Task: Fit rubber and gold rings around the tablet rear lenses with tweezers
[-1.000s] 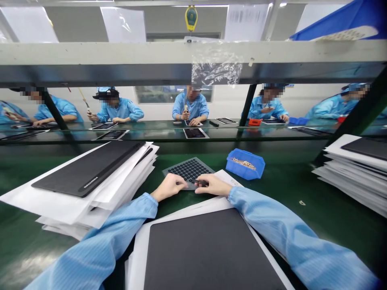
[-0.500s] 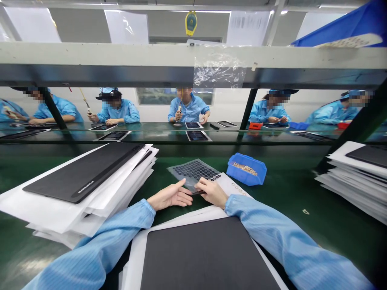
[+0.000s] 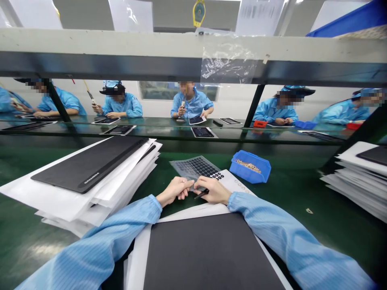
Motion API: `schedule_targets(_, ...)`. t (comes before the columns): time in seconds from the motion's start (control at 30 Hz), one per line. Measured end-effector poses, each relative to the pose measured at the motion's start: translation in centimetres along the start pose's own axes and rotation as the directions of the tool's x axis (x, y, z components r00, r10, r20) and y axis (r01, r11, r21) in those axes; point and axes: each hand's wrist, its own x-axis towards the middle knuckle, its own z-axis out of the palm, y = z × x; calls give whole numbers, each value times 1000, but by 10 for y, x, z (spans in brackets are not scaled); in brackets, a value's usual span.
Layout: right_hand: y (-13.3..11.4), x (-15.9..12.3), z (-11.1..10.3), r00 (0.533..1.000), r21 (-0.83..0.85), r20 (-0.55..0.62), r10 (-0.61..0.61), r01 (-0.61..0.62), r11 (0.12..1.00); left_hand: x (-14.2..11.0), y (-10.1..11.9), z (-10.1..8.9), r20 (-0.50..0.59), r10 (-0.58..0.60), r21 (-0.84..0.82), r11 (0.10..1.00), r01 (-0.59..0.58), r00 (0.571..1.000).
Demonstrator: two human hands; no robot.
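Observation:
My left hand (image 3: 175,190) and my right hand (image 3: 211,190) meet at the near edge of a clear sheet of small black round pads (image 3: 196,167), which lies partly over a white backing sheet (image 3: 234,184). The left fingers are curled together and pinch at the sheet's edge. In my right hand is a thin dark tool (image 3: 201,194), held like tweezers and pointing left. A large black flat panel (image 3: 211,251) on white foam lies right below my wrists.
A stack of white foam sheets topped by a black panel (image 3: 90,165) sits at the left; another stack (image 3: 359,173) is at the right. A blue bin of small gold parts (image 3: 250,166) stands behind the sheet. Several people in blue coats work across the far bench.
The left hand, flat and open half a second ago, has curled its fingers at the pad sheet's edge. Both hands stayed at that edge while the camera view shifted a little.

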Motion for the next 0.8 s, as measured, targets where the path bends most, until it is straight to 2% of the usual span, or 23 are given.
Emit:
schedule_targets(0.23, -5, 9, -6, 985, 138, 62, 159, -166, 976, -5, 5, -7, 102, -83, 24, 996, 81, 991)
schedule_targets(0.43, -13, 15, -8, 946, 229, 131, 297, -320, 919, -7, 4, -5, 117, -96, 28, 995, 93, 989)
schedule_targets(0.8, -13, 15, -5, 921, 231, 213, 325, -371, 899, -8, 3, -3, 147, -77, -11, 997, 79, 986)
